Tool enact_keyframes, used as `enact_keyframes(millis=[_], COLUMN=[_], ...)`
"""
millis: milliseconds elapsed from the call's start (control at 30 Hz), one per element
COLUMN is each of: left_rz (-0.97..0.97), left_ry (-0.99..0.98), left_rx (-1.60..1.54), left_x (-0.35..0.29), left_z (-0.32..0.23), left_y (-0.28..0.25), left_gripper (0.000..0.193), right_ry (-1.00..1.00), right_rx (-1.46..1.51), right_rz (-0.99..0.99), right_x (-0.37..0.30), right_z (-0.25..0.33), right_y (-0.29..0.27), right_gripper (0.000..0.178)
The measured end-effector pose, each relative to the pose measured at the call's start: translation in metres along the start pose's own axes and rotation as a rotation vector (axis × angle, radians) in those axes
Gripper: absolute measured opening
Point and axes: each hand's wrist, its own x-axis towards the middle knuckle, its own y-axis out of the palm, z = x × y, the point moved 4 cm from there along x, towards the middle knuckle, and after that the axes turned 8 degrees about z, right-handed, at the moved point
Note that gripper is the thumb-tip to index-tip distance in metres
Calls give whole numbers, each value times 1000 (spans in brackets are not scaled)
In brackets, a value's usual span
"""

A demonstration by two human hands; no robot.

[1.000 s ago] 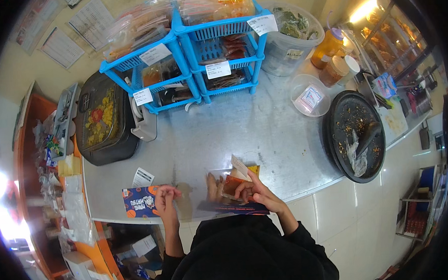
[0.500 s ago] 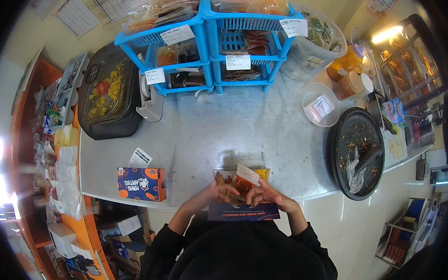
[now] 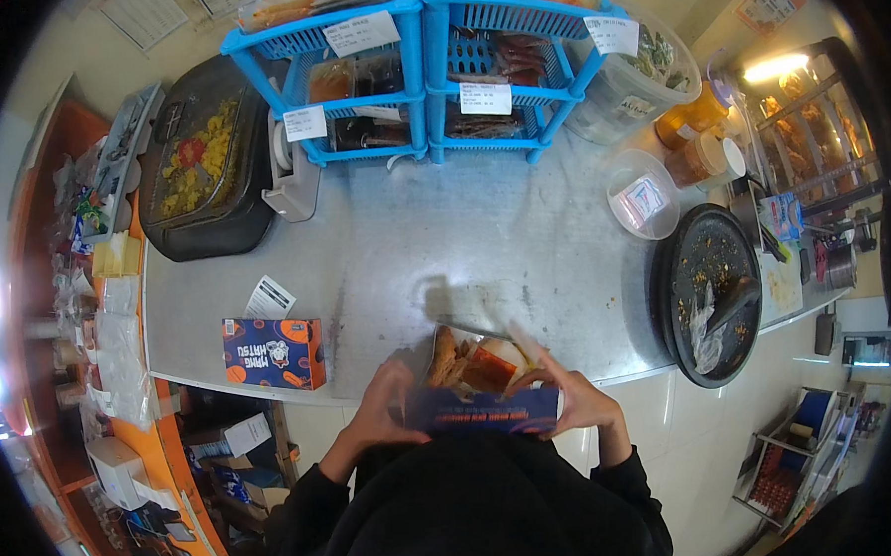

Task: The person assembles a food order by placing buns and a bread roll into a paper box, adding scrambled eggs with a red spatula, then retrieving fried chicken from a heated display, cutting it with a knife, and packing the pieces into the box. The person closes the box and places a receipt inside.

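Left hand: the left hand [image 3: 389, 405] is being kept curled around the left end of the open food box [image 3: 480, 391], fingers wrapped on its side wall.
Right hand: the right hand [image 3: 570, 400] is being kept clasped on the right end of the same box, fingers bent over its upper corner.
Box position: the open food box is being held at the near edge of the steel counter [image 3: 484, 246], just in front of the person's chest, between the two hands.
Box axis: its long side is being run left to right across the view; the dark blue front flap is being faced toward the person and the open top is being turned up to the camera.
Contents: fried pieces and an orange-red portion are being shown inside; more cannot be told.
Arms: both forearms in black sleeves are being brought in from the lower edge, elbows spread, wrists angled inward toward the box.
Left of the hands: a closed blue and orange carton [image 3: 273, 352] is being left lying flat on the counter, well apart from the held box, with a small paper slip [image 3: 269, 298] just behind it.
Right of the hands: a round black pan [image 3: 710, 291] with crumbs is being seen near the counter's right end.
Far side: blue plastic racks [image 3: 426, 70] are being seen standing along the back, a dark lidded tray [image 3: 207, 169] beside them on the left.
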Motion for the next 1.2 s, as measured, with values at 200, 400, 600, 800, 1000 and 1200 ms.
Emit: enact_keyframes(millis=[200, 400, 600, 800, 1000, 1200], left_rz=[-217, 77, 32, -101, -570, 205], left_ry=[-678, -50, -271, -514, -263, 174], left_rx=[-605, -129, -191, -8, 598, 730], left_x=[69, 83, 70, 99, 115, 157], left_z=[13, 8, 11, 43, 67, 124], left_y=[15, -2, -4, 8, 28, 83], left_gripper=[35, 41, 42, 61, 65, 34], right_ry=[-159, -171, -94, -100, -89, -104], right_rx=[670, 236, -2, -130, -208, -265], right_rz=[-648, -148, -98, -187, -282, -371], right_x=[6, 56, 128, 148, 145, 137], right_z=[-47, -30, 5, 17, 14, 8], right_y=[0, 2, 18, 10, 3, 4], right_gripper=[135, 134, 114, 94, 75, 57])
